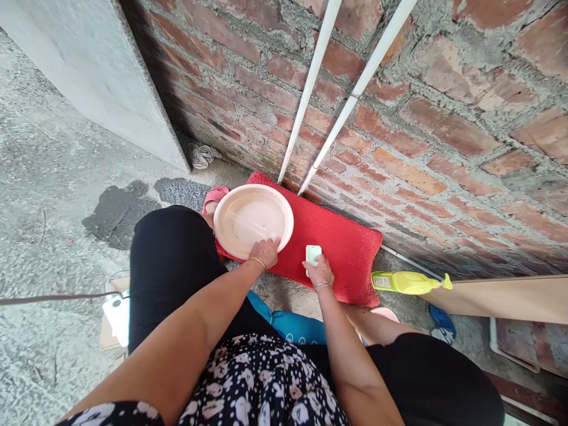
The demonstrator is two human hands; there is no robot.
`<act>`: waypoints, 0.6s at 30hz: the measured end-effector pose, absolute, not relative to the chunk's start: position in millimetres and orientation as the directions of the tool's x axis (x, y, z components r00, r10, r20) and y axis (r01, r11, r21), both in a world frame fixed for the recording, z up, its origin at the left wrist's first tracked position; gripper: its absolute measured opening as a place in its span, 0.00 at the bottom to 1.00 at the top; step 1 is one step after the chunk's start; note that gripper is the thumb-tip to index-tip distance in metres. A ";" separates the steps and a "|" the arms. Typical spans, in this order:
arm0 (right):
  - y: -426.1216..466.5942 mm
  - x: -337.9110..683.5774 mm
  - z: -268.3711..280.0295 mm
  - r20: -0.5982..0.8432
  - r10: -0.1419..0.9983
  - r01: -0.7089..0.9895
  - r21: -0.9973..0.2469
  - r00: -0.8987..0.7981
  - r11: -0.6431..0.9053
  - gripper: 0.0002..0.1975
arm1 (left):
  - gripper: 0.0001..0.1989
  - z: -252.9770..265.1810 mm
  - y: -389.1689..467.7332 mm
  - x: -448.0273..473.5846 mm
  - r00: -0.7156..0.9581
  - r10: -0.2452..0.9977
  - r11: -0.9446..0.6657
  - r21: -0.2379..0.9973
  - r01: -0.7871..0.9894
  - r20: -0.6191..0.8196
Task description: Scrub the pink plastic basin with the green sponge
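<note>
My left hand is closed over the near right rim of a pale pink basin. Some clear liquid seems to lie in the basin, which stands on the left end of a red mat. In my right hand is a pale green scrub brush, rounded at the corners and with a small hole at its far end. The brush is over the middle of the mat; its underside is hidden, so I cannot tell whether bristles touch the fabric.
A yellow pump bottle lies by the mat's right end. Two white pipes run down the brick wall. A grey slab leans at the left, near a wet patch. A blue slipper lies right.
</note>
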State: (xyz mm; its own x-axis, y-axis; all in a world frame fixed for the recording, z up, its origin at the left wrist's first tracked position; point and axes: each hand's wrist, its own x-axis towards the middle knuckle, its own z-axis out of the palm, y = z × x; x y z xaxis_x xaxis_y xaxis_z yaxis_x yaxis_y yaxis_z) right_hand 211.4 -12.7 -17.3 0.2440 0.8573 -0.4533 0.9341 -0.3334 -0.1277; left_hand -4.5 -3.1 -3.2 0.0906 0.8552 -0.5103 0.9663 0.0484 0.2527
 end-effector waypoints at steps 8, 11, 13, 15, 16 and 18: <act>-21.7 273.8 -12.4 -0.438 0.752 0.812 -0.080 0.492 -0.578 0.26 | 0.27 -5.2 -2.2 -4.4 0.091 0.856 0.043 0.246 0.968 -0.508; -21.6 269.2 -12.4 -0.434 0.759 0.819 -0.079 0.485 -0.568 0.26 | 0.28 -4.0 -2.2 -3.9 0.083 0.851 0.048 0.235 0.971 -0.518; -19.1 255.4 -12.1 -0.431 0.784 0.845 -0.086 0.446 -0.528 0.25 | 0.28 -2.4 -2.4 -3.6 0.079 0.849 0.053 0.233 0.971 -0.522; -16.0 235.0 -12.0 -0.432 0.820 0.883 -0.102 0.374 -0.457 0.25 | 0.28 -0.5 -2.8 -3.4 0.077 0.848 0.055 0.231 0.971 -0.525; -14.8 223.3 -12.1 -0.434 0.839 0.904 -0.112 0.329 -0.413 0.24 | 0.28 0.3 -2.9 -3.3 0.077 0.847 0.055 0.231 0.971 -0.526; -13.4 199.5 -12.8 -0.444 0.866 0.940 -0.129 0.231 -0.317 0.24 | 0.29 1.3 -3.3 -3.2 0.077 0.845 0.055 0.230 0.972 -0.530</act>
State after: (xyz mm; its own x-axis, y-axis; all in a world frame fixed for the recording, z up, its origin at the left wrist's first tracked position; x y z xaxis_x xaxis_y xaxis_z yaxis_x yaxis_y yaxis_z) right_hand 199.5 -13.4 -12.8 0.2312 0.8657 -0.4440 0.9397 -0.3168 -0.1285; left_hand -3.2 -3.3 1.3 0.0775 0.8446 -0.5298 0.9717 0.0550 0.2298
